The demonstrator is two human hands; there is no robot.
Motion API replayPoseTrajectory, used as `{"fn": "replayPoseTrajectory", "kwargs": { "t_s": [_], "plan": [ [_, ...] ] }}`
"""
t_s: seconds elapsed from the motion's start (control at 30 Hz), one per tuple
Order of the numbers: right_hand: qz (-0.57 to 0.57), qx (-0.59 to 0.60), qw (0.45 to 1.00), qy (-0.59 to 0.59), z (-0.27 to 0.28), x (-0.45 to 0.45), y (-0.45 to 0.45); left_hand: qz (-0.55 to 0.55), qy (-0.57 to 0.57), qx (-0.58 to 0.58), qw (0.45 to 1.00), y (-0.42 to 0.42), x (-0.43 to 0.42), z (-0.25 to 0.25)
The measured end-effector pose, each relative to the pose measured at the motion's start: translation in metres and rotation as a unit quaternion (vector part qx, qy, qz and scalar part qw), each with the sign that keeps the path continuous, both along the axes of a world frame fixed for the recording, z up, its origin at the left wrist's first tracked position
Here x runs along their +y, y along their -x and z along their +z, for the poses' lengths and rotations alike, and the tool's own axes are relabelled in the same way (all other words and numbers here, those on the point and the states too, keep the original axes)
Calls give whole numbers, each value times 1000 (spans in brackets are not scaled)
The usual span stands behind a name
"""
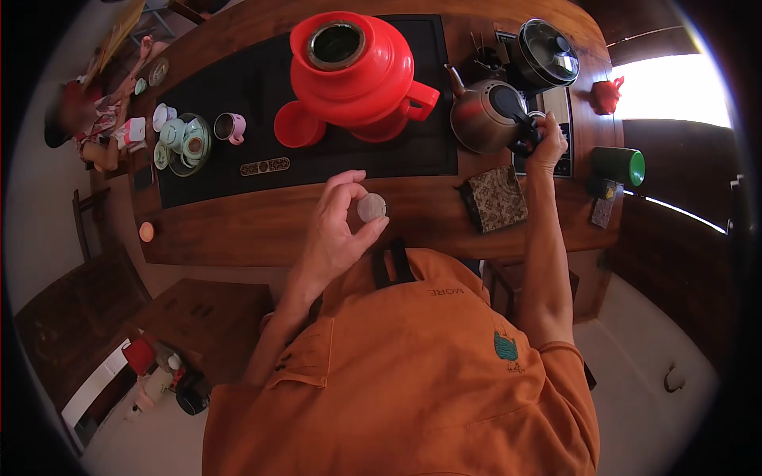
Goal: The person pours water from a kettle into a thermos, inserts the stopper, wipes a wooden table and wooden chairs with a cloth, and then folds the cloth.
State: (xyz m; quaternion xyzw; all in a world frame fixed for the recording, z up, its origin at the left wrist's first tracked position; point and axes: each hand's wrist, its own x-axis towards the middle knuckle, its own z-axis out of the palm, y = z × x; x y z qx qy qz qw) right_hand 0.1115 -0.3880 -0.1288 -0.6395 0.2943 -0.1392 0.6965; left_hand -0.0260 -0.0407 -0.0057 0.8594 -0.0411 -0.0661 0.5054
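At the tea table (238, 226), left hand (337, 222) pinches a pale cap (371, 208), right hand (549, 147) grips the kettle (475, 119); pre-pour, I'd guess, so lift steady.

Read as a tea room; whether in a home or shop cannot be told. Shown by black tray (254, 95) seen on wooden table (429, 198) beyond the left hand (335, 226), cups (172, 135) grouped farther left, flask (353, 87) stood on the tray, kettle (479, 119) seen at the right hand (549, 146).

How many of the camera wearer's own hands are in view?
2: the left hand, pinching a round pale object, and the right hand, holding the metal kettle.
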Motion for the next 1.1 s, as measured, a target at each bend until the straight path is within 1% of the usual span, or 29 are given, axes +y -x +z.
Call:
{"fn": "replayPoseTrajectory", "kwargs": {
  "t_s": [0.07, 0.13, 0.2, 0.23, 0.33, 0.37, 0.43, 0.5, 0.57, 0.6, 0.67, 0.7, 0.77, 0.8, 0.87, 0.9, 0.97, 1.0, 1.07, 1.1],
  "plan": [
    [-3, -6, 1000, -4, -8, -3, -2, -7, -9, -18, 1000, -4, -1, 10],
    [0, -15, 999, 41, -12, -2, -2, -12, -11, -66, 998, -11, 0, 31],
    [-9, 5, 999, 43, -12, 2, 1, -24, -35, -130, 991, -22, 6, 57],
    [-7, 9, 998, 55, -12, 3, 3, -11, -20, -158, 987, -28, 9, 70],
    [0, 3, 999, 51, -23, 1, 7, -3, -45, -270, 962, -56, 27, 96],
    [19, 1, 997, 77, -30, -5, 8, -4, -63, -295, 953, -68, 32, 103],
    [26, 8, 997, 73, -17, 3, 11, -5, -80, -331, 940, -90, 39, 114],
    [29, 17, 997, 68, -18, 4, 13, -2, -72, -289, 955, -110, 39, 125],
    [49, -30, 988, 146, -30, -2, 13, -26, -90, -265, 960, -127, 36, 125],
    [46, -29, 988, 148, -32, -3, 15, -38, -101, -254, 961, -135, 35, 124],
    [4, -30, 987, 158, -34, -2, 27, -64, -123, -230, 963, -144, 34, 122],
    [10, -18, 985, 169, -33, -2, 37, -74, -132, -221, 963, -148, 33, 120],
    [8, -24, 969, 246, -40, 0, 65, -92, -148, -205, 963, -153, 32, 118],
    [19, -24, 965, 261, -44, 4, 82, -97, -154, -199, 963, -154, 31, 117],
    [94, 27, 947, 307, -53, 15, 117, -108, -165, -193, 961, -157, 30, 115],
    [144, 7, 903, 405, -57, 19, 131, -114, -169, -190, 960, -157, 29, 114],
    [204, 22, 847, 490, -61, 31, 153, -121, -176, -190, 958, -157, 27, 112],
    [229, 45, 831, 505, -62, 35, 160, -125, -180, -189, 957, -157, 27, 111],
    [268, 90, 772, 570, -63, 41, 168, -130, -186, -191, 955, -157, 25, 110],
    [277, 90, 770, 568, -65, 42, 170, -131, -189, -191, 954, -156, 24, 110]
  ]
}}
